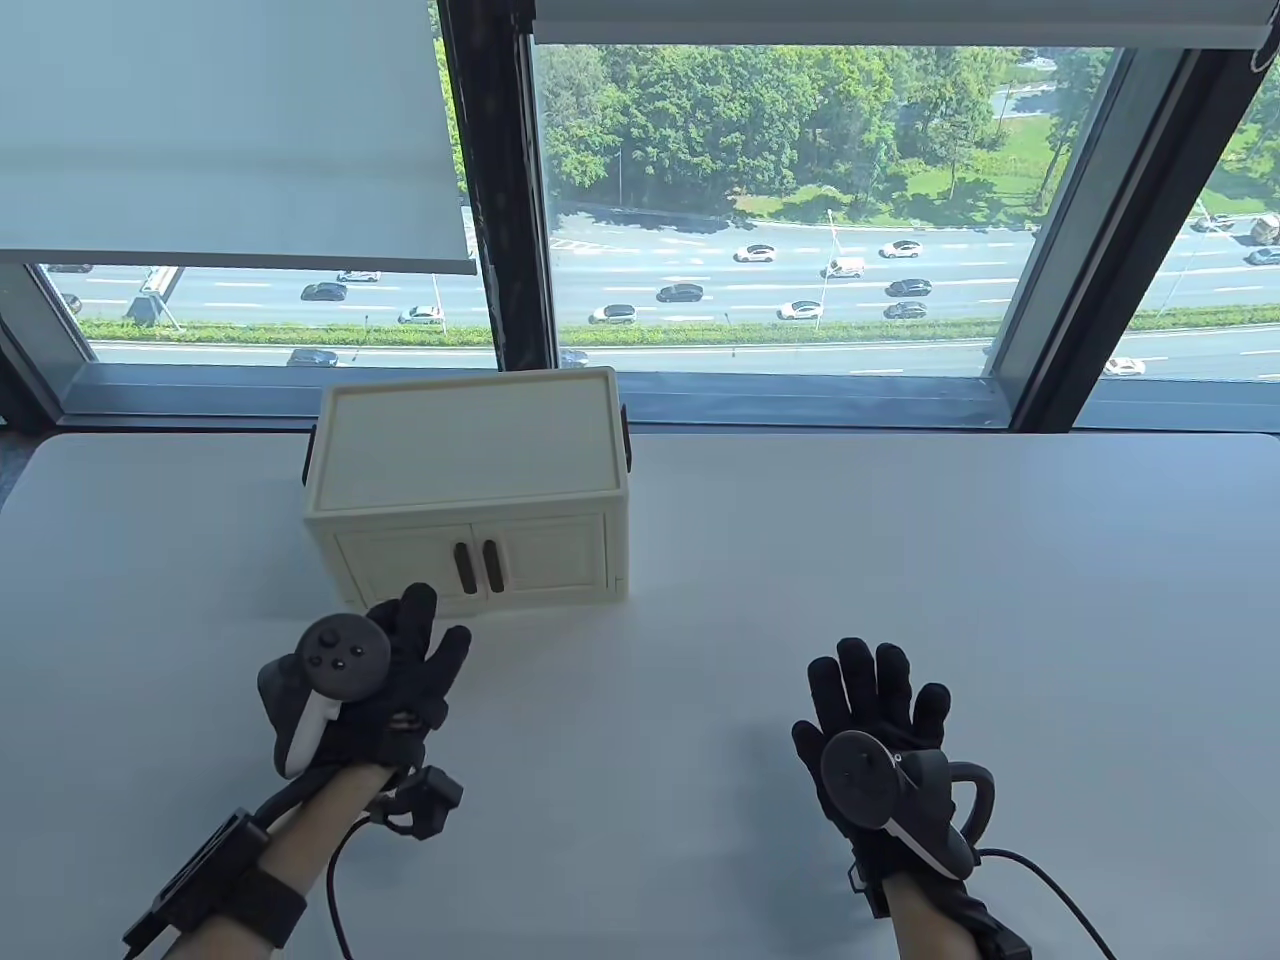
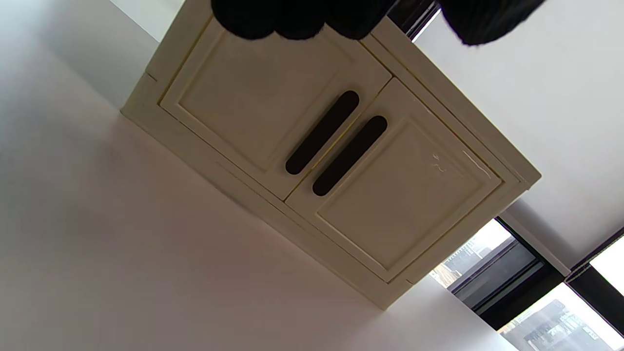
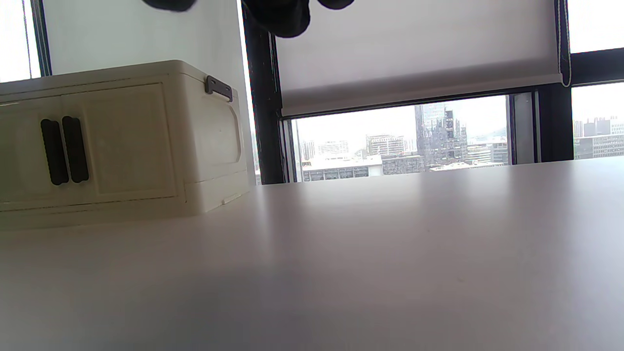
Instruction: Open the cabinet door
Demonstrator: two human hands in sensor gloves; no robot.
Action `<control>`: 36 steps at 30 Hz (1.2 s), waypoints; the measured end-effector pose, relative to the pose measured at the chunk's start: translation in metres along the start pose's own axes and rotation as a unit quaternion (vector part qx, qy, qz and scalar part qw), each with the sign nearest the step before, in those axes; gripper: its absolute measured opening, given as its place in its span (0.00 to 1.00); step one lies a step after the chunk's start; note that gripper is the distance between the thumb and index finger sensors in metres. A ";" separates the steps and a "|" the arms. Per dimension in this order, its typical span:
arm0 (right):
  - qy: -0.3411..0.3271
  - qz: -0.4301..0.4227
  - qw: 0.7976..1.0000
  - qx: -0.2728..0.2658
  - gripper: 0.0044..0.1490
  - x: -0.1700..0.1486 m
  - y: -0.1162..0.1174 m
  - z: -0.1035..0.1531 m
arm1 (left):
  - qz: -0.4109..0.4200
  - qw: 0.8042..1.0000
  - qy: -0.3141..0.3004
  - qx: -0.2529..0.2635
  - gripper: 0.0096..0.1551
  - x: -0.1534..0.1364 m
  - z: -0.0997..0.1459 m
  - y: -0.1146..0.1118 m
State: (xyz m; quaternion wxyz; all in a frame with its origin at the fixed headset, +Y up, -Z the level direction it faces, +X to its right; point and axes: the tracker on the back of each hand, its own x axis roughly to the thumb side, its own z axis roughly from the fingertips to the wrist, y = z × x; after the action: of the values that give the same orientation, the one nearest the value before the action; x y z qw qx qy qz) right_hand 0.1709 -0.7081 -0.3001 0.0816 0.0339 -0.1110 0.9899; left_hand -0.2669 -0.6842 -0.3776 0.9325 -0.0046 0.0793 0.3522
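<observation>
1. Black-gloved, your left hand (image 1: 385,680) hovers near the table's (image 1: 700,560) front edge, left of centre, just in front of the cabinet (image 1: 465,480). Its fingers (image 1: 415,615) are spread wide and hold nothing; whether the fingertips touch the cabinet front cannot be told from the table view.
2. In the left wrist view, your fingertips (image 2: 292,19) hang in at the top edge over the left door (image 2: 253,92); contact cannot be confirmed.
3. The cream plastic cabinet stands left of centre, toward the table's far edge, below the window (image 1: 780,200). Both doors are closed.
4. Two dark vertical handles (image 1: 477,567) sit side by side where the left door and the right door (image 1: 555,555) meet.
5. A dark hinge-like fitting (image 3: 218,87) is mounted on the cabinet's right side, near its top.
6. Your right hand (image 1: 880,720) lies palm down near the table's front edge, right of centre, well apart from the cabinet. Its fingers (image 1: 880,670) are extended and spread, holding nothing.
</observation>
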 end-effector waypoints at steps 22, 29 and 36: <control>-0.008 -0.029 1.000 -0.005 0.40 0.000 -0.005 -0.001 | 0.038 0.974 0.216 0.057 0.35 0.014 -0.071 -0.030; -0.009 -0.031 0.999 -0.002 0.40 0.002 -0.006 -0.001 | 0.064 0.972 0.218 0.054 0.35 0.009 -0.065 -0.033; -0.009 -0.031 0.999 0.000 0.40 0.003 -0.006 0.000 | 0.075 0.981 0.180 0.020 0.36 -0.008 -0.043 -0.025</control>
State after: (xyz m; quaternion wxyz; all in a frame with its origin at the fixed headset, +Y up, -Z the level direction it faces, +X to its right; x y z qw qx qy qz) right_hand 0.1689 -0.7022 -0.2989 0.1114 0.0464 -0.1108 0.9865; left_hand -0.2624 -0.7110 -0.4200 0.8739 -0.0430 0.2534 0.4126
